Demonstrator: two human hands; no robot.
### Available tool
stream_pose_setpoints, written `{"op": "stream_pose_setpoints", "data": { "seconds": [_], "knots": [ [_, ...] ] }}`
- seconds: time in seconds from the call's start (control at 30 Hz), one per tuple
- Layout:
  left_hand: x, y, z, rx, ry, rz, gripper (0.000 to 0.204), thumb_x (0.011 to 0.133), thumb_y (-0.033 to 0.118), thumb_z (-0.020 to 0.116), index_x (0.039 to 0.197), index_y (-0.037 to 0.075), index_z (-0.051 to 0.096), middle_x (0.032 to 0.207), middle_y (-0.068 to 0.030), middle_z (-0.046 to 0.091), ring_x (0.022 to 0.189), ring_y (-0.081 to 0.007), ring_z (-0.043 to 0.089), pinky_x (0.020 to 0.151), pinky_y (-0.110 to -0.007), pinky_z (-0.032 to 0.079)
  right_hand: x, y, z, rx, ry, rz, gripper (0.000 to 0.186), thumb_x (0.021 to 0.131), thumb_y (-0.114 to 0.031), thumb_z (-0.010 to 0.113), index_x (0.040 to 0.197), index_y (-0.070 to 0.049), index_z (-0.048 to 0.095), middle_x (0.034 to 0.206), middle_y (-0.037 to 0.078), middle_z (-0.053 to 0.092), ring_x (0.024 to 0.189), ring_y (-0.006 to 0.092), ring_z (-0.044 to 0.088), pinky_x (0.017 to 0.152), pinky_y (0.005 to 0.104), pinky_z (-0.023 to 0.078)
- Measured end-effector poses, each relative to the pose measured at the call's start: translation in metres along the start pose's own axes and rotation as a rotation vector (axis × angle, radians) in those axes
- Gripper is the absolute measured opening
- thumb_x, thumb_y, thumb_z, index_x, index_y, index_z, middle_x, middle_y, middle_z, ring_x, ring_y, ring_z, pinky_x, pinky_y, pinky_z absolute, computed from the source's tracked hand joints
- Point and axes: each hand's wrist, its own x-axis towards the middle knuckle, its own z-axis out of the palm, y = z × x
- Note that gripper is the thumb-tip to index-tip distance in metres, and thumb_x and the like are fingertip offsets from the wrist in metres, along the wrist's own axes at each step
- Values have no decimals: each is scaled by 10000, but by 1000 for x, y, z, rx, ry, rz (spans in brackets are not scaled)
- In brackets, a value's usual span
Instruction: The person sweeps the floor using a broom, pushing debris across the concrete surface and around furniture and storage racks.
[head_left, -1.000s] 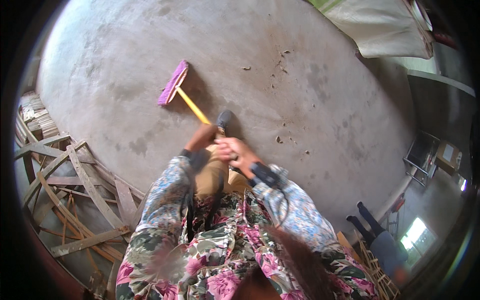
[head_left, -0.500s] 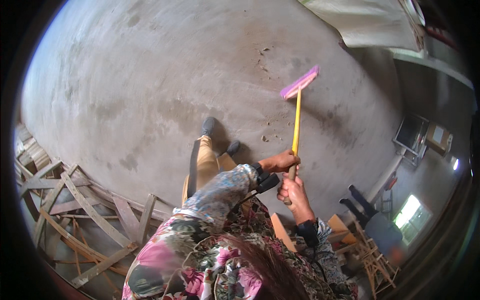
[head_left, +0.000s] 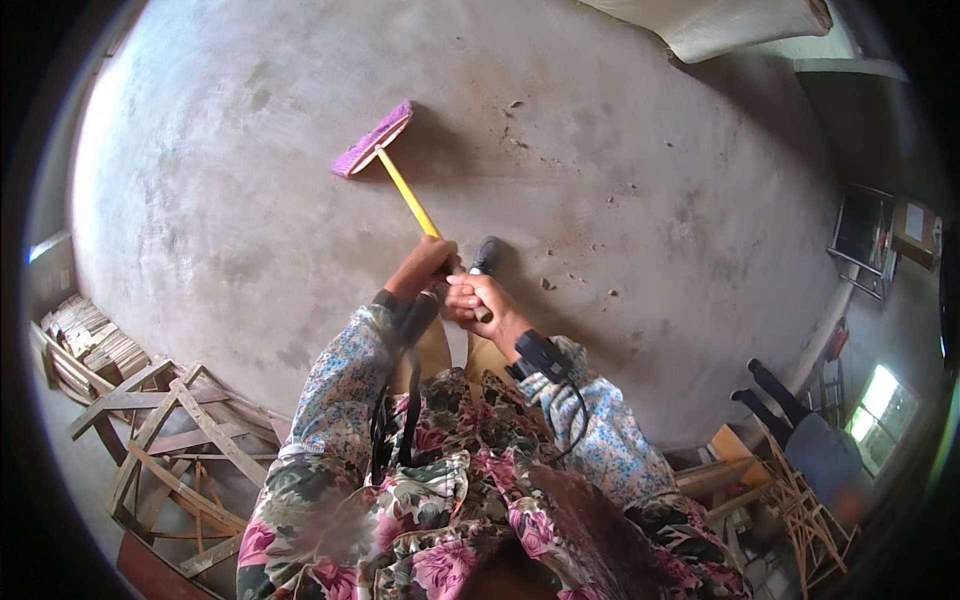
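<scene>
On rough grey concrete floor (head_left: 250, 200), purple-bristled broom (head_left: 374, 139), yellow-handled, both hands gripping.

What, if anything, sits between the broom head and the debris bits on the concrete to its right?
Nothing visible. The purple broom head rests on bare concrete floor, and the stretch across to the debris bits is open. Left hand and right hand both grip the yellow handle.

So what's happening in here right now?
A person in a flowered top is holding a broom on a bare concrete floor. Both hands grip its yellow handle: the left hand further down, the right hand at the top end. The purple broom head rests on the floor ahead to the left. Small debris lies to the right, stacked wooden frames at lower left.
</scene>
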Motion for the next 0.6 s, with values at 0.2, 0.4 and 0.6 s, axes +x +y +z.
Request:
{"op": "stream_pose_setpoints", "data": {
  "seconds": [0.2, 0.4, 0.6],
  "knots": [
    [40, -53, 185, 148, -464, 212, 122, 789, 128, 542, 728, 33, 495, 606, -5, 471, 544, -123, 485, 438, -280, 387, -147, -22, -88, -27, 455, -130, 338, 892, -181, 454, 565, -173, 368, 406, -75, 308, 298, 55, 264, 308, 208, 242],
    [42, 8, 306, -320, -753, -176, 210, 782, 145, 537, 916, -17, 523, 649, -26, 496, 584, -136, 508, 513, -280, 437, -215, -48, -78, -205, 596, -437, 52, 845, -59, 412, 875, -96, 433, 563, -46, 341, 396, 72, 347, 356, 219, 290],
    [25, 63, 267, -346, -407, -135, 239, 795, 116, 533, 983, -21, 479, 662, -39, 498, 522, -142, 493, 457, -277, 426, -193, -56, -25, -396, 570, -416, 93, 829, -53, 456, 856, -116, 391, 578, -26, 370, 409, 90, 381, 352, 234, 321]
  ]
}}
